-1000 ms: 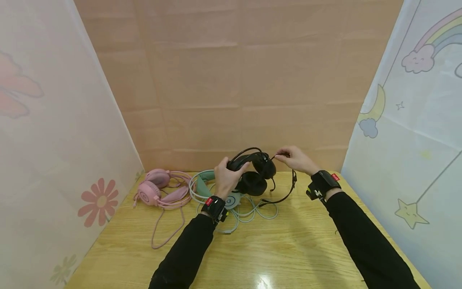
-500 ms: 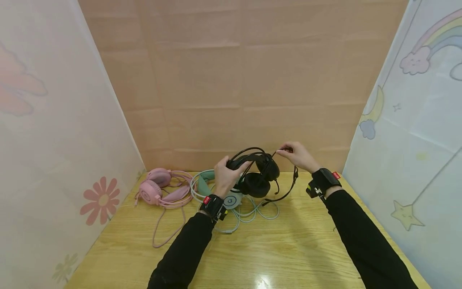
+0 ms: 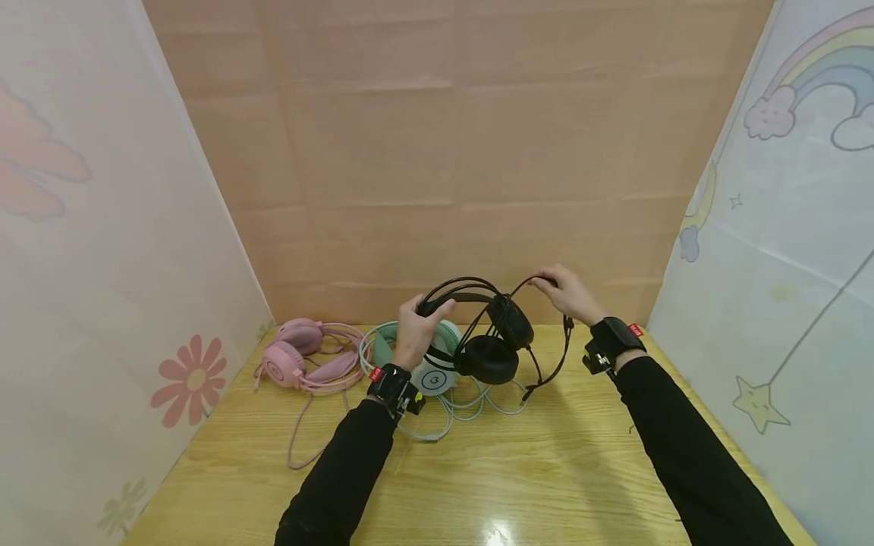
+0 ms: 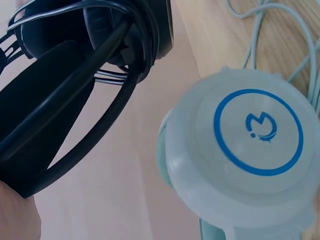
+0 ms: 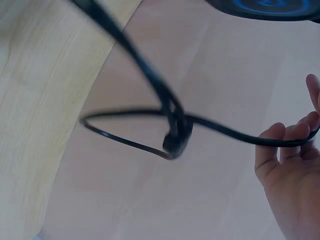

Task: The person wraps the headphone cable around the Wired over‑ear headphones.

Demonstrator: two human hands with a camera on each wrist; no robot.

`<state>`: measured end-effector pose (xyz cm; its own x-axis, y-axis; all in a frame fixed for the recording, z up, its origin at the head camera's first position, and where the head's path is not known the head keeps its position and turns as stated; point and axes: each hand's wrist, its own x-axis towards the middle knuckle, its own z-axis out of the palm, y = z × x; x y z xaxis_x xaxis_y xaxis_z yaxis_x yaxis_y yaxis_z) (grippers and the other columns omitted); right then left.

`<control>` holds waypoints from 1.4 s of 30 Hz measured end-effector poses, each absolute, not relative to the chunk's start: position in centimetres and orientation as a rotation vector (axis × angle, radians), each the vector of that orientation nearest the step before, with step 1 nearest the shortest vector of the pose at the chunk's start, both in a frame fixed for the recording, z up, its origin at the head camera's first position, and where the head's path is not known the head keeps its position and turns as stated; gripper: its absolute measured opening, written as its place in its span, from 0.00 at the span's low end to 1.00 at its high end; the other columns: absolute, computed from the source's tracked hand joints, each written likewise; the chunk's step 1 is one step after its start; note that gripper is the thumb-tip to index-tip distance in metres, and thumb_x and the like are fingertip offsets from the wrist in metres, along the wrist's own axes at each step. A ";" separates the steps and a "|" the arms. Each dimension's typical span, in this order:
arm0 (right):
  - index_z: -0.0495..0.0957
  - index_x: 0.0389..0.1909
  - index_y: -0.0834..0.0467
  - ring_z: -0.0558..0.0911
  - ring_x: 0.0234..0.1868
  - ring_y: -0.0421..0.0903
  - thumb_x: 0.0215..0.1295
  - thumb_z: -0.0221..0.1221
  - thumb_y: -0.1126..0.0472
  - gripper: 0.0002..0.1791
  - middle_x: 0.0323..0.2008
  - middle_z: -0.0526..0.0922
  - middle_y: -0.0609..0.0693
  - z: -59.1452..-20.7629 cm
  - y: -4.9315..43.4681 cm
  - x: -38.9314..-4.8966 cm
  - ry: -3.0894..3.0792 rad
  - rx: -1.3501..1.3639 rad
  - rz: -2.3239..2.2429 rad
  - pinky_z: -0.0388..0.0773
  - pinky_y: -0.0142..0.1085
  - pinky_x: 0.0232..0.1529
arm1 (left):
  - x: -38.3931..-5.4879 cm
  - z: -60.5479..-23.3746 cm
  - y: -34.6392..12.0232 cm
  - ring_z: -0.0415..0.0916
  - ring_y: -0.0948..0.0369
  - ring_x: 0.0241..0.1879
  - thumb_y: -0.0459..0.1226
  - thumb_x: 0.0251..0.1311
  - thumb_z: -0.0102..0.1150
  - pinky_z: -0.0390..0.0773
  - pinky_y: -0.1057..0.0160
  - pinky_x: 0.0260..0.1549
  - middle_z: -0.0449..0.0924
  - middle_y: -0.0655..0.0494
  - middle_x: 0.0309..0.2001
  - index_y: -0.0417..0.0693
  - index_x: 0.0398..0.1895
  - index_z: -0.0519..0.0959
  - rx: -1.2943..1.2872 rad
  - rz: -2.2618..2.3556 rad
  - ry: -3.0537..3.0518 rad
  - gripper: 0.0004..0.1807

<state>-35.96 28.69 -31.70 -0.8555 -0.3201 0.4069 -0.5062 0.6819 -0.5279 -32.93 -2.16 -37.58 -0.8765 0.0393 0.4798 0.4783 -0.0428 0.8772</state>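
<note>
My left hand (image 3: 415,334) grips the headband of a pair of black headphones (image 3: 490,359), held up over the table with the ear cups toward the right. Several loops of black cable are wound about the headband and cups. To the right, my right hand (image 3: 565,294) holds a stretch of that black cable (image 5: 225,131) in curled fingers, and the cable's loose end hangs below it. In the left wrist view, white and green headphones (image 4: 257,195) are beside the black pair. Part of them is hidden behind my left hand in the head view.
Pink headphones (image 3: 281,362) with a coiled pink cable lie at the left on the wooden table (image 3: 478,470). Pale green cable loops (image 3: 447,421) spread in front of the white and green headphones. A brown paper backdrop (image 3: 451,167) and patterned side panels surround the table.
The black headphones have lifted and tilted slightly, showing more of the white and green pair. My right hand has risen a little, drawing the black cable out; its hanging end has moved right.
</note>
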 end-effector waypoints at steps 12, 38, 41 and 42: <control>0.78 0.55 0.64 0.73 0.55 0.61 0.79 0.43 0.58 0.19 0.54 0.76 0.66 -32.0 28.6 -36.1 -2.704 0.678 0.937 0.67 0.55 0.57 | -30.6 -35.2 -3.2 0.55 0.67 0.10 0.39 0.65 0.62 0.60 0.63 0.13 0.58 0.64 0.12 0.49 0.26 0.71 -0.587 -2.253 -1.825 0.12; 0.75 0.60 0.63 0.75 0.60 0.65 0.80 0.41 0.59 0.20 0.61 0.74 0.68 -33.7 29.6 -36.3 -2.840 0.697 0.868 0.65 0.48 0.44 | -33.1 -38.2 -5.5 0.44 0.68 0.08 0.49 0.73 0.48 0.50 0.70 0.10 0.46 0.63 0.10 0.58 0.10 0.54 -0.486 -2.837 -1.502 0.30; 0.75 0.60 0.63 0.74 0.60 0.66 0.80 0.42 0.60 0.19 0.61 0.74 0.67 -33.8 29.4 -36.3 -2.842 0.707 0.889 0.68 0.48 0.46 | -33.4 -38.6 -5.6 0.41 0.67 0.08 0.52 0.72 0.49 0.50 0.71 0.10 0.44 0.62 0.10 0.58 0.11 0.54 -0.471 -2.956 -1.406 0.30; 0.75 0.60 0.63 0.74 0.60 0.66 0.80 0.42 0.61 0.19 0.61 0.75 0.67 -33.9 29.4 -36.3 -2.843 0.710 0.898 0.70 0.50 0.49 | -33.4 -38.7 -5.7 0.40 0.67 0.09 0.53 0.72 0.49 0.50 0.71 0.10 0.44 0.62 0.11 0.58 0.12 0.53 -0.474 -2.992 -1.380 0.30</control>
